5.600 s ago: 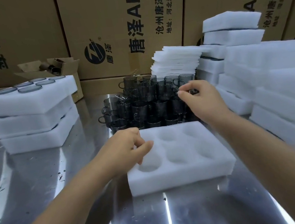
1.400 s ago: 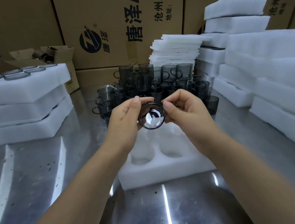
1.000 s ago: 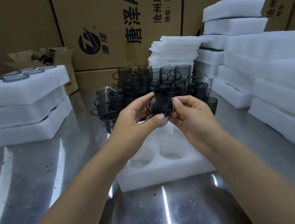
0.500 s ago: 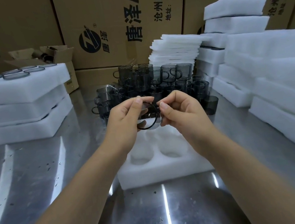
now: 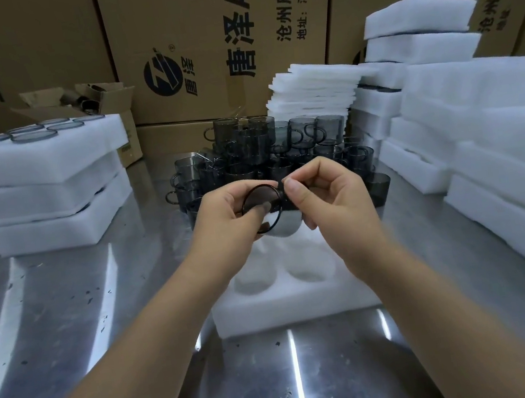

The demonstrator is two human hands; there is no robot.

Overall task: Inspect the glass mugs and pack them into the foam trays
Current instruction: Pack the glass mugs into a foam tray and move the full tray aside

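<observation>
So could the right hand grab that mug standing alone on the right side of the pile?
Probably not yet. The right hand is busy pinching the held mug together with the left hand. The lone mug stands close, nothing blocking it.

Steel table (image 5: 70, 327): foam tray (image 5: 296, 302), mugs cluster (image 5: 264, 151), foam stacks L (image 5: 48, 195) & R (image 5: 502, 165).

Shiny steel table (image 5: 70, 327) before a wall of printed cardboard cartons (image 5: 198, 39).
</observation>
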